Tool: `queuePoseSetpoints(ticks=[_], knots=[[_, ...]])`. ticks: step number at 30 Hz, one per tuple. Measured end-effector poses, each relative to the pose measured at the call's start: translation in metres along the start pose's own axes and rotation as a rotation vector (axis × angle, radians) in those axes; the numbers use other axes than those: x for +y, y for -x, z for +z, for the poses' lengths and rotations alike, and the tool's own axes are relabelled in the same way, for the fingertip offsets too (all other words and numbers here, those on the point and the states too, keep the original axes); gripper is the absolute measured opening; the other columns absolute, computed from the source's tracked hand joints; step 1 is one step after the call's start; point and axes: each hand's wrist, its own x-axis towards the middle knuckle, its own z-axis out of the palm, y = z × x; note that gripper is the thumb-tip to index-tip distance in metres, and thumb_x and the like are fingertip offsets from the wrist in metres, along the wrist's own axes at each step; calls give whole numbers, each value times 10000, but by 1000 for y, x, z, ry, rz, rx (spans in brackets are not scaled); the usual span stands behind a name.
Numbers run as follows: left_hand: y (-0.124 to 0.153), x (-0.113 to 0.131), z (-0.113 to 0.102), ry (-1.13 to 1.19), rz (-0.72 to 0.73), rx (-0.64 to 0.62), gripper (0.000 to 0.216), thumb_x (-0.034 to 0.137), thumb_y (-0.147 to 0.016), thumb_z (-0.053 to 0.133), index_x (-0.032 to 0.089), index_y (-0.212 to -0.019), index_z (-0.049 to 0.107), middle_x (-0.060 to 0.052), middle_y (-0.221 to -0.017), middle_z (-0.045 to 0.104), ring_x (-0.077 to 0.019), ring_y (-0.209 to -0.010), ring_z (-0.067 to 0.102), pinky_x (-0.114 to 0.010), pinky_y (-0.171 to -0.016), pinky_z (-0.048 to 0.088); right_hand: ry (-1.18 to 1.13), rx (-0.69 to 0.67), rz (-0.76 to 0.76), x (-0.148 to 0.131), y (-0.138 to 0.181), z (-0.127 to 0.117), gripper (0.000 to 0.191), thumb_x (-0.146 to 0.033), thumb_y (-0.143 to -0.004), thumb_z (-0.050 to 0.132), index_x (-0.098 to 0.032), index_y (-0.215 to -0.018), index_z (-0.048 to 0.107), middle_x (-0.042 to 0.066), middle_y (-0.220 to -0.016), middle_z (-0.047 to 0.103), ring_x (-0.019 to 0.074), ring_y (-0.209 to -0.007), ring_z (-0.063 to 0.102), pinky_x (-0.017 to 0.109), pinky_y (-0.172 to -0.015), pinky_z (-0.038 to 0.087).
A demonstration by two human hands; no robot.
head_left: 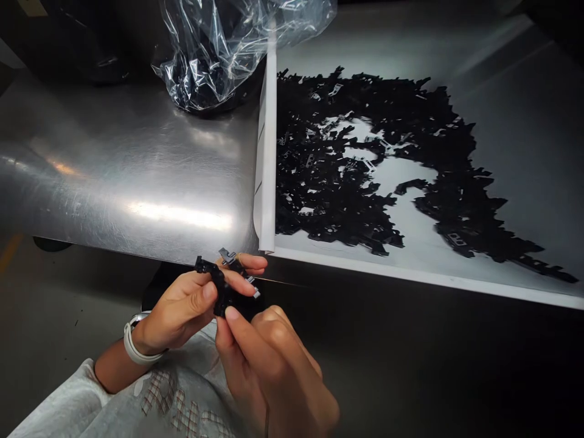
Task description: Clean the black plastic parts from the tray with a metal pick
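My left hand is closed around a small black plastic part, the thumb pressing on its side. A second black part with shiny grey ends lies between the fingers of the same hand. From below, the thumb and forefinger of my right hand pinch the lower end of the first part. Both hands are close together in front of my body, below the table's near edge. Where the two parts cross behind the fingers, I cannot see whether they touch.
A large heap of similar black parts covers much of a white-edged tray at the right. On the metal table, a clear plastic bag with dark contents stands at the back. The tray's raised white side divides the two areas.
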Motion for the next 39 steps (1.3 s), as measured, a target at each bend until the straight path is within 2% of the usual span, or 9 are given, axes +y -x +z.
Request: queuePoseSetpoints(ticks=[7,10,13,16,19,23,26,32,39], knots=[[1,-1,-2,51,-23,-10,234,366,-973,600,266,-969,812,-52,-1287,719,-280,-1336,596,-403,-1153,419,-186,41,90,1,-2,3,185,-78,-907,641,-193,-1050,666,-38,-642,566,97,-542,513,235,-567,525],[1,-1,-1,99,-30,-17,241,364,-978,589,267,-974,809,-64,-1286,720,-290,-1372,567,-443,-1188,388,-422,112,281,2,-5,5,44,-223,-936,670,-208,-971,648,-60,-612,480,85,-524,463,201,-502,459],[0,-2,0,155,-49,-9,218,376,-945,636,249,-888,804,-76,-1206,747,-308,-1352,586,-470,-1191,388,-615,137,549,6,-9,5,194,-395,-973,620,-229,-876,650,-68,-581,447,82,-513,473,185,-507,464],[0,-2,1,157,-76,17,229,390,-904,689,213,-788,777,-94,-1176,753,-336,-1332,598,-489,-1177,403,-808,17,751,9,-14,3,299,-518,-934,639,-233,-859,689,-36,-636,566,102,-598,582,200,-592,534],[0,-2,1,139,-81,11,251,400,-901,691,200,-769,767,-106,-1184,753,-346,-1316,607,-495,-1156,421,-909,-82,826,9,-17,1,239,-474,-919,663,-246,-900,731,1,-785,689,89,-607,568,196,-601,538],[1,-1,1,110,-77,-25,232,400,-925,664,228,-855,802,-98,-1221,750,-329,-1287,631,-479,-1129,444,-787,-22,808,7,-14,3,121,-260,-864,718,-237,-770,645,-78,-598,520,48,-492,399,137,-490,431],[2,-1,1,72,-72,-27,222,401,-937,650,258,-946,820,-91,-1258,744,-323,-1303,623,-477,-1133,438,-553,78,677,5,-9,9,149,-154,-843,704,-243,-785,599,-107,-559,361,39,-478,366,118,-462,358],[4,-3,-1,4,-35,-23,238,394,-969,606,301,-1001,822,-72,-1334,720,-306,-1396,551,-490,-1197,362,-313,186,481,4,-11,13,136,-110,-868,645,-230,-835,590,-107,-593,352,31,-484,384,118,-480,377],[3,-1,0,22,-37,-52,242,379,-976,594,288,-1011,816,-82,-1297,736,-309,-1369,579,-487,-1189,384,-431,115,467,6,-10,12,165,-159,-893,701,-229,-789,594,-100,-588,389,48,-487,400,152,-477,389]])
